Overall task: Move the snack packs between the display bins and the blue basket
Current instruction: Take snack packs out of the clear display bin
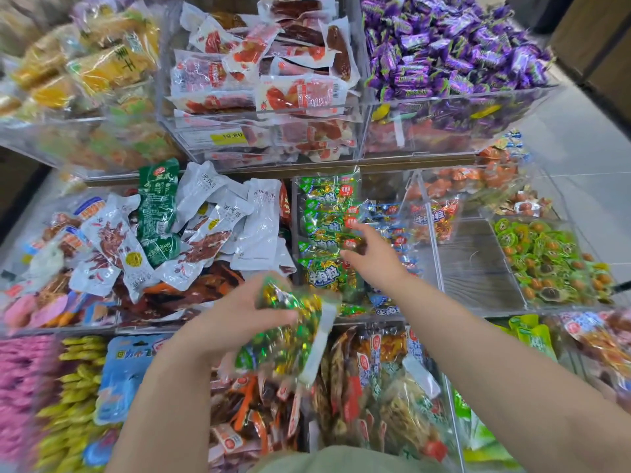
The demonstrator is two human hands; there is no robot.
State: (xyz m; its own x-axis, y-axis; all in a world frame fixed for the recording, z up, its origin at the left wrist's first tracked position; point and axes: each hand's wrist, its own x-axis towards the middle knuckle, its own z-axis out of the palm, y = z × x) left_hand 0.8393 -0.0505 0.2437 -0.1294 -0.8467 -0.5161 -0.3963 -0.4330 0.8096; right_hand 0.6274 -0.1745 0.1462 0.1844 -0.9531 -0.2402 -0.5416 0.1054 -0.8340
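Room: shop aisle, with pale grey tiled floor (pixel 580 172) along the right edge and a brown wooden panel (pixel 604 49) in the top right corner.
Display bins (pixel 431 240): clear acrylic, stepped in three tiers, set wall to wall and filled with snacks.
Top tier: yellow packs (pixel 102 63) on the left, blurred; red sausage packs (pixel 266 80) in clear wrap in the middle, above a yellow price tag (pixel 228 136) marked 19.80 on the front wall; purple wrapped candies (pixel 450 46) heaped on the right.
Middle tier: white and green chicken-feet packs (pixel 191 227) piled loosely on the left; green beef-granule packs (pixel 324 213) stacked in the centre bin; blue packs (pixel 392 216) just beside them; then a bare wood-grain compartment (pixel 474 268); green round cups (pixel 546 261) at the right end.
Bottom tier: pink packs (pixel 17 387), yellow finger-shaped packs (pixel 71 404), pale blue packs (pixel 126 373), orange-red packs (pixel 252 421), brown mixed packs (pixel 375 387), bright green pouches (pixel 532 332).
Left hand (pixel 235 322): grasping a green-and-gold snack pack (pixel 290 339), fingers wrapped round its left side; pack tilted and blurred, held in the air above the bottom tier, just in front of the centre bin.
Right hand (pixel 372 257): released, fingers loosely extended and holding nothing, stretched out over the stacked green beef-granule packs; contact with them not discernible.
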